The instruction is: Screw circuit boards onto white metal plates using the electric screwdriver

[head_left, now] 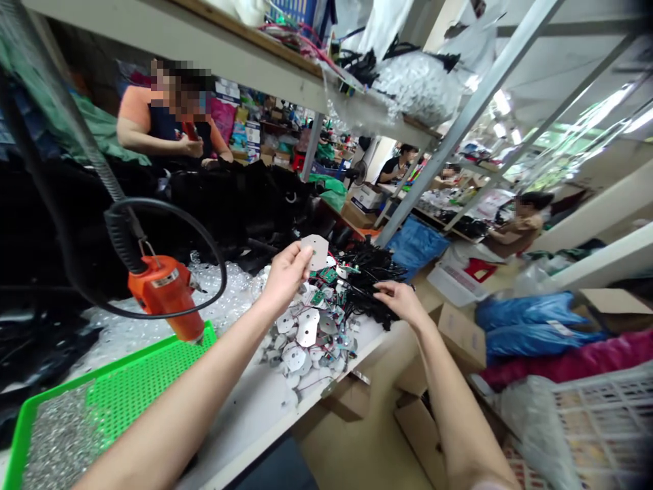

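My left hand [286, 272] pinches a flat, pale plate [315, 253] with cut corners and small holes, holding it up above the pile. Below it lies a heap of similar white plates [307, 328], mixed with green circuit boards [319, 297] and thin wires. My right hand [400, 301] is at the bundle of black cables [375, 262] on the right of the heap. Its thumb and fingertips close on what looks like one black cable; the exact grip is small in view.
An orange electric screwdriver [166, 292] hangs at left on a coiled black cord. Beneath it a green perforated tray [147, 381] holds many small metal screws. Clear bubble wrap [219, 289] lies behind. Cardboard boxes [462, 333] stand on the floor at right. A person [173, 122] works across the bench.
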A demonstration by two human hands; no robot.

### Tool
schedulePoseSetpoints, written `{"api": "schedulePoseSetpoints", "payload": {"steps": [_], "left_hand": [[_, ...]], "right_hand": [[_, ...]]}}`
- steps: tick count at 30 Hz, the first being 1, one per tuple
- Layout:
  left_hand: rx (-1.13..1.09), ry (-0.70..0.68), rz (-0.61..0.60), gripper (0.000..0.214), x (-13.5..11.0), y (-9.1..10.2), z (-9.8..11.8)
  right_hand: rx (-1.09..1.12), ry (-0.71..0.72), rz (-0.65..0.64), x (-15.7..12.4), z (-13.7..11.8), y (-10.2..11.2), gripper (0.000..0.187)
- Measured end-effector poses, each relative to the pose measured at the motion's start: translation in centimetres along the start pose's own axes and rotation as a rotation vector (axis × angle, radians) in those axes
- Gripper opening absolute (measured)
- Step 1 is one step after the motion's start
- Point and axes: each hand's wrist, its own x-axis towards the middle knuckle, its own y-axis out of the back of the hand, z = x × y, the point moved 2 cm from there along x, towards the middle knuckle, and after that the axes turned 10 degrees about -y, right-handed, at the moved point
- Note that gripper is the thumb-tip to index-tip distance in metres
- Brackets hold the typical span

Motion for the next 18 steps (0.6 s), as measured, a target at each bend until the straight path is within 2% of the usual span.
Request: {"api": "schedulePoseSetpoints", "payload": {"steps": [2, 5, 8, 11, 14, 18], "left_hand": [[0.01, 0.002, 0.006, 0.04, -0.8, -0.1, 0.3], [0.033, 0.017, 0.027, 0.04, -1.9, 0.2, 0.7], [0.048, 0.05, 0.074, 0.04, -2.9, 1.3, 0.4], [0.021, 0.107, 0.177, 0.042, -3.9, 3.0, -0.5], [0.024, 0.154, 0.245, 0.044, -5.1, 4.5, -1.1], [0.019, 0.216, 0.26, 0.047, -6.5, 5.2, -1.3]], "right_hand": [[-0.108, -0.01, -0.029, -1.1, 0.8, -1.1, 0.034], [-0.267, -0.018, -0.034, -1.6, 0.6, -2.7, 0.042], [-0.382, -0.02, -0.053, -0.9, 0.0, -2.9, 0.032], [-0.418, 0.019, -0.111, 0.5, -0.5, -1.0, 0.016], [-0.411, 0.067, -0.125, 2.6, -1.2, 2.0, 0.021], [-0.404, 0.13, -0.027, 6.5, -3.7, 4.5, 0.034]]}}
